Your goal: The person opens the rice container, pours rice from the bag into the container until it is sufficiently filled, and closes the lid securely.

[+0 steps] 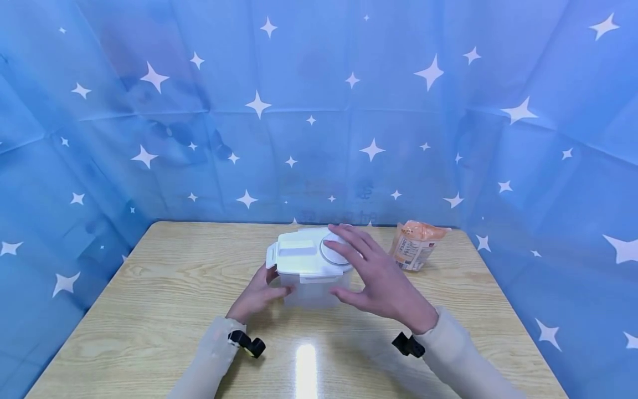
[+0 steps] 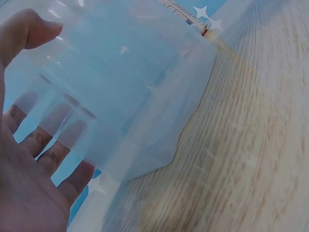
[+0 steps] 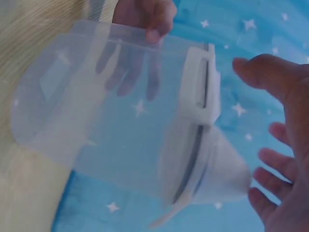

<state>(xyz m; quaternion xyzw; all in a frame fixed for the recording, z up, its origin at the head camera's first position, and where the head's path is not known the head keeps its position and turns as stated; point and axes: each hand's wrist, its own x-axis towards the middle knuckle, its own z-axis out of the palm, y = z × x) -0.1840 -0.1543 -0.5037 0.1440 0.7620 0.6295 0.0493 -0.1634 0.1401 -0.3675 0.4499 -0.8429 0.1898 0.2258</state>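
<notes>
A clear plastic food storage container (image 1: 311, 293) with a white lid (image 1: 296, 260) stands near the table's back middle. My left hand (image 1: 259, 296) grips its left side. Seen in the left wrist view, the fingers lie along the frosted wall (image 2: 130, 87) with the thumb toward the opposite side. My right hand (image 1: 381, 277) is over the lid's right end, fingers spread around the round cap (image 1: 333, 250). In the right wrist view the fingertips are right by the sloped white part (image 3: 224, 171) of the lid, and the thumb stands apart from it. A side latch (image 3: 195, 92) lies against the wall.
An orange and white printed bag (image 1: 415, 246) stands at the table's back right, just beyond my right hand. Blue star-patterned cloth (image 1: 309, 138) hangs behind and along both sides of the wooden table (image 1: 164, 310).
</notes>
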